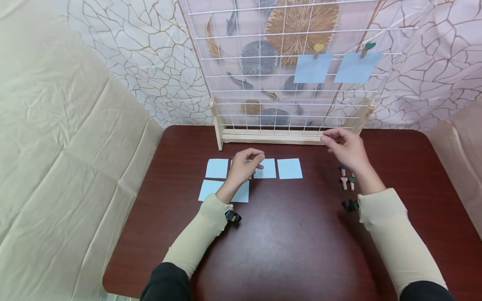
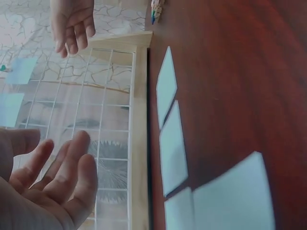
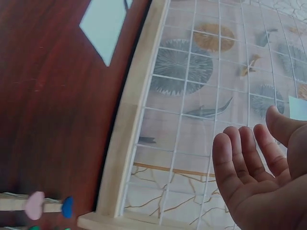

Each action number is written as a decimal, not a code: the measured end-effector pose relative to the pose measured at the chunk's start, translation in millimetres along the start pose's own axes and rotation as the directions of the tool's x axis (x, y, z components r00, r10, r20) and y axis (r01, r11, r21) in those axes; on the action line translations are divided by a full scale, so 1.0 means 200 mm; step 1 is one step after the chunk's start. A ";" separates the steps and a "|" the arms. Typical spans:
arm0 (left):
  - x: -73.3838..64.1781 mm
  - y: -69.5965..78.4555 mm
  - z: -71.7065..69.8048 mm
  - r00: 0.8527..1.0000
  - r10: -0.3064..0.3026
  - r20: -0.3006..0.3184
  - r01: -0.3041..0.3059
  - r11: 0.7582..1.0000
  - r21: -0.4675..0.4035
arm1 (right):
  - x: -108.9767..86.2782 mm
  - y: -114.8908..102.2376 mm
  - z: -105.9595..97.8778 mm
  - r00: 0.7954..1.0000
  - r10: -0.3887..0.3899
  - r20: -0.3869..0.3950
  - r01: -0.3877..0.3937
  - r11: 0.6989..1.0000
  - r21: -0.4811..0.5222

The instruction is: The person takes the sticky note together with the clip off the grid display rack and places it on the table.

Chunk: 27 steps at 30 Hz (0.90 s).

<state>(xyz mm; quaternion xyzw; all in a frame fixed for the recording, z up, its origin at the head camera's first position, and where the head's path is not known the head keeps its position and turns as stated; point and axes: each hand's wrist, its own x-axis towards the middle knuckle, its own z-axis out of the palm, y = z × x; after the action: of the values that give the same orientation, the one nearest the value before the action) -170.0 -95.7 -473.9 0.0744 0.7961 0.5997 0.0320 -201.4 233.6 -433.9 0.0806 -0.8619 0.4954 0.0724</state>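
Note:
My left hand hovers over light blue square paper notes on the table, its fingers loosely bent and holding nothing. One note lies to the left of it and another note to the right; the hand and wrist partly cover others. In the right wrist view my right hand has its fingers loosely bent with nothing between them, in front of the white wire grid. Below that hand, several small wooden clothespins with coloured hearts lie on the table.
Two blue notes hang high on the grid's right side, the left note by a yellow-heart clothespin and the right note by a green-heart clothespin. The grid's wooden stand stands along the dark red table's back edge.

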 end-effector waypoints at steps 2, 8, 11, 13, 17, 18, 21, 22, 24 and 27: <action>0.02 0.02 0.02 1.000 0.015 -0.026 -0.016 1.000 -0.020 | 0.02 -0.02 0.00 1.000 -0.007 -0.007 0.007 1.000 0.001; 0.06 0.04 0.05 0.999 -0.001 -0.050 -0.003 0.998 -0.069 | 0.07 -0.04 -0.01 1.000 -0.005 -0.012 0.005 1.000 0.022; 0.08 0.06 0.06 0.999 -0.009 -0.050 0.005 0.996 -0.085 | 0.10 -0.07 -0.03 1.000 0.001 -0.028 0.001 0.998 0.057; 0.10 0.08 0.07 0.999 -0.007 -0.052 0.002 0.996 -0.093 | 0.12 -0.10 -0.05 0.999 -0.004 -0.051 0.008 0.996 0.084; 0.15 0.12 0.09 0.997 -0.002 -0.071 -0.006 0.994 -0.112 | 0.18 -0.18 -0.09 0.994 -0.018 -0.104 0.031 0.991 0.128; 0.16 0.14 0.09 0.997 0.003 -0.075 -0.012 0.993 -0.116 | 0.20 -0.19 -0.10 0.993 -0.032 -0.116 0.046 0.992 0.120; 0.21 0.17 0.10 0.995 0.017 -0.093 -0.028 0.992 -0.123 | 0.24 -0.25 -0.13 0.987 -0.066 -0.147 0.084 0.989 0.119; 0.22 0.19 0.10 0.995 0.023 -0.099 -0.035 0.991 -0.126 | 0.25 -0.27 -0.13 0.984 -0.081 -0.158 0.100 0.988 0.115; 0.25 0.21 0.11 0.993 0.042 -0.107 -0.056 0.991 -0.122 | 0.28 -0.30 -0.14 0.980 -0.102 -0.174 0.124 0.985 0.121; 0.29 0.25 0.11 0.990 0.065 -0.122 -0.081 0.988 -0.133 | 0.32 -0.36 -0.14 0.975 -0.110 -0.193 0.136 0.983 0.125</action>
<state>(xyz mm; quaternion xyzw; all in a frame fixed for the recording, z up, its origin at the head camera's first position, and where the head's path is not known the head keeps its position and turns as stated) -220.4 -51.6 -430.3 0.0657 0.7500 0.6574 -0.0317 -247.0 218.4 -345.9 0.0923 -0.8086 0.5535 0.1770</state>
